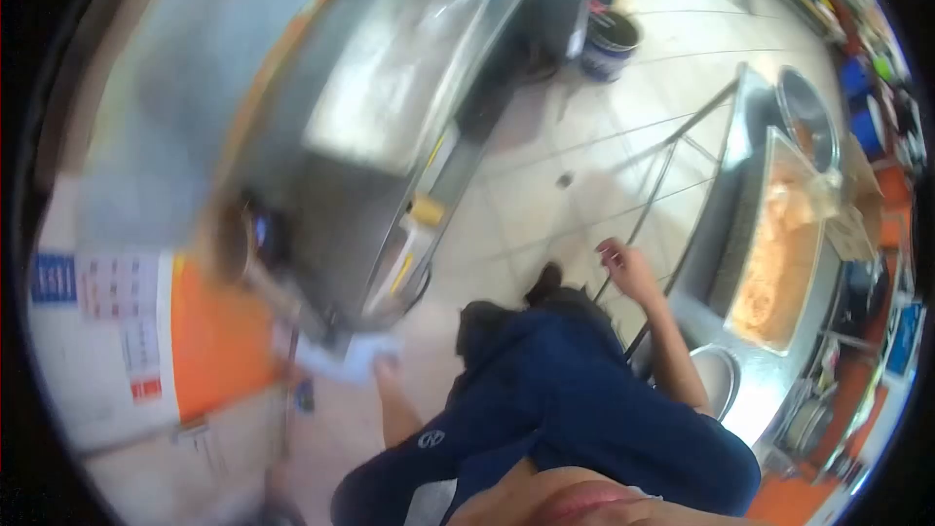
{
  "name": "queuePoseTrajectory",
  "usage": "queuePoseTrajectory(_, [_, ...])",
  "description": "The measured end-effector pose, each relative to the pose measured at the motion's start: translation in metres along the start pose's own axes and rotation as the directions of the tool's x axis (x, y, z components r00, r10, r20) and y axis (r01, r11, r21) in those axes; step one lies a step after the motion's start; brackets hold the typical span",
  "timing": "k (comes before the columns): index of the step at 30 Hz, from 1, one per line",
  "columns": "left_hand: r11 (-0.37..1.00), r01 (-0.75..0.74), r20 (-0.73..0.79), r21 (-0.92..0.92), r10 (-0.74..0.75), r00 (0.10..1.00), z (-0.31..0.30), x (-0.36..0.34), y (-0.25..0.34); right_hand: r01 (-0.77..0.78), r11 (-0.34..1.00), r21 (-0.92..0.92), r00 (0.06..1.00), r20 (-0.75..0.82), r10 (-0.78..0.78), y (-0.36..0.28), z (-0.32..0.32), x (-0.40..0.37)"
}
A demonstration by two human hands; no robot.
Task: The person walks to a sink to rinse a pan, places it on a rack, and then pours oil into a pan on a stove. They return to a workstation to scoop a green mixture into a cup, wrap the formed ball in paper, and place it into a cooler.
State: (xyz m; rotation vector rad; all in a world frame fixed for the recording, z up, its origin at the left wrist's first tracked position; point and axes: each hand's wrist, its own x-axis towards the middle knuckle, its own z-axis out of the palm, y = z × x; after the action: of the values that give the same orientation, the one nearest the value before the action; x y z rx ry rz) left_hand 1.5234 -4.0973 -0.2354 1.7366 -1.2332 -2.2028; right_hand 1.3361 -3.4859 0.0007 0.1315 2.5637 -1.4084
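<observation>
The left hand (387,370) is blurred, but its fingers look closed on the near end of a white sheet (341,360), cloth or paper, I cannot tell; the sheet lies out flat beside the end of the steel counter (336,190), whether touching its corner I cannot make out; the right hand (626,268) hangs out on the other side, fingers loosely curled, nothing seen in them, near the table (755,401); as I judge it, the sheet could snag on the counter's end if the arm swings close, or slip and drop to the floor (526,209) if that one-handed grip is slack; the right elbow could knock the pan (718,375) beside it, should the body turn sharply; around them, the counter bears a pale slab (390,78) and, near its edge, a yellow roll (427,209); the table carries a long tray (748,224) of orange-brown stuff, with a bowl (801,95) past its far end; a bucket (606,63) stands on the tiles further off, beyond the shoe (546,278); counter and table hem the walkway in on either side, and the table's frame (703,115) reaches down beside it, where a foot could catch.
</observation>
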Motion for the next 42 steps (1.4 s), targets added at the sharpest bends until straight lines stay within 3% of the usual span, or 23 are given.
queuePoseTrajectory(1, [0.791, -0.180, 0.223, 0.585, 0.057, 0.973, -0.003, -0.003, -0.010, -0.030, 0.999, -0.011, 0.999, -0.011, 0.030, -0.007, -0.015, 0.013])
queuePoseTrajectory(2, [0.790, -0.219, 0.278, 0.573, 0.064, 0.958, 0.025, 0.000, -0.021, -0.045, 0.999, -0.028, 0.999, -0.029, 0.044, -0.012, -0.033, 0.027])
queuePoseTrajectory(4, [0.798, 0.190, 0.296, 0.572, -0.417, 0.859, 0.086, -0.005, -0.044, -0.041, 0.996, -0.074, 0.999, -0.029, 0.039, -0.026, -0.067, 0.051])
queuePoseTrajectory(7, [0.727, 0.050, 0.313, 0.685, -0.356, 0.881, 0.253, -0.023, -0.052, 0.034, 0.999, -0.028, 0.999, -0.011, -0.034, -0.024, -0.097, 0.104])
queuePoseTrajectory(8, [0.439, -0.448, 0.568, 0.779, -0.192, 0.800, 0.305, 0.010, -0.058, 0.044, 0.998, -0.051, 0.999, 0.006, -0.044, -0.026, -0.105, 0.123])
queuePoseTrajectory(9, [0.023, -0.802, 0.795, 0.597, -0.148, 0.588, 0.352, 0.045, -0.069, 0.039, 0.998, -0.057, 0.999, 0.001, -0.039, -0.028, -0.111, 0.141])
queuePoseTrajectory(10, [0.380, -0.457, 0.556, 0.804, -0.209, 0.804, 0.424, 0.005, -0.061, 0.065, 0.997, -0.044, 0.997, 0.045, -0.063, -0.030, -0.118, 0.160])
queuePoseTrajectory(11, [0.282, -0.526, 0.590, 0.803, -0.243, 0.770, 0.501, -0.030, -0.044, 0.090, 0.996, -0.029, 0.993, 0.085, -0.087, -0.030, -0.128, 0.180])
queuePoseTrajectory(12, [0.469, -0.582, 0.698, 0.664, -0.109, 0.708, 0.561, -0.107, -0.029, 0.085, 0.996, -0.039, 0.993, 0.084, -0.082, -0.031, -0.138, 0.197])
queuePoseTrajectory(13, [0.571, -0.576, 0.715, 0.585, -0.026, 0.699, 0.609, -0.148, -0.028, 0.146, 0.989, -0.026, 0.967, 0.214, -0.137, -0.031, -0.147, 0.213])
queuePoseTrajectory(15, [0.571, -0.696, 0.840, 0.435, 0.020, 0.542, 0.708, -0.136, -0.059, 0.193, 0.981, -0.003, 0.926, 0.332, -0.181, -0.028, -0.165, 0.240])
queuePoseTrajectory(17, [0.630, -0.761, 0.878, 0.158, 0.262, 0.400, 0.790, -0.181, -0.093, 0.098, 0.989, 0.114, 0.850, 0.507, -0.143, -0.021, -0.181, 0.259])
queuePoseTrajectory(19, [0.365, -0.931, 0.916, -0.013, 0.377, 0.135, 0.868, -0.196, -0.131, 0.066, 0.986, 0.156, 0.862, 0.489, -0.135, -0.002, -0.195, 0.284])
queuePoseTrajectory(20, [0.303, -0.953, 0.930, -0.025, 0.358, 0.090, 0.897, -0.228, -0.135, -0.136, 0.953, 0.269, 0.914, 0.404, 0.016, 0.004, -0.205, 0.289])
queuePoseTrajectory(21, [0.243, -0.969, 0.941, -0.039, 0.335, 0.046, 0.926, -0.268, -0.133, -0.314, 0.867, 0.388, 0.925, 0.331, 0.187, 0.011, -0.218, 0.293])
queuePoseTrajectory(22, [0.262, -0.949, 0.919, -0.178, 0.388, -0.065, 0.958, -0.294, -0.143, -0.321, 0.772, 0.548, 0.943, 0.260, 0.207, 0.019, -0.233, 0.303])
queuePoseTrajectory(23, [0.264, -0.914, 0.882, -0.308, 0.440, -0.171, 0.985, -0.315, -0.152, -0.334, 0.768, 0.547, 0.939, 0.262, 0.222, 0.030, -0.254, 0.313])
queuePoseTrajectory(25, [0.349, -0.896, 0.935, -0.273, 0.314, -0.163, 1.034, -0.356, -0.161, -0.340, 0.769, 0.541, 0.928, 0.061, 0.368, 0.054, -0.295, 0.330])
queuePoseTrajectory(27, [0.402, -0.858, 0.925, -0.321, 0.327, -0.193, 1.083, -0.388, -0.175, -0.311, 0.742, 0.595, 0.903, -0.060, 0.426, 0.039, -0.347, 0.343])
queuePoseTrajectory(29, [0.386, -0.857, 0.925, -0.342, 0.297, -0.235, 1.128, -0.416, -0.188, -0.256, 0.774, 0.579, 0.935, -0.053, 0.349, 0.063, -0.378, 0.356])
queuePoseTrajectory(32, [0.377, -0.844, 0.916, -0.383, 0.272, -0.294, 1.198, -0.445, -0.227, -0.044, 0.578, 0.815, 0.906, -0.211, 0.366, 0.091, -0.420, 0.386])
queuePoseTrajectory(39, [0.271, -0.872, 0.899, -0.407, 0.285, -0.331, 1.368, -0.494, -0.268, 0.126, 0.476, 0.870, 0.811, -0.367, 0.456, 0.122, -0.568, 0.499])
queuePoseTrajectory(42, [0.230, -0.860, 0.859, -0.456, 0.365, -0.358, 1.425, -0.502, -0.265, 0.072, 0.527, 0.847, 0.915, -0.267, 0.303, 0.157, -0.634, 0.561])
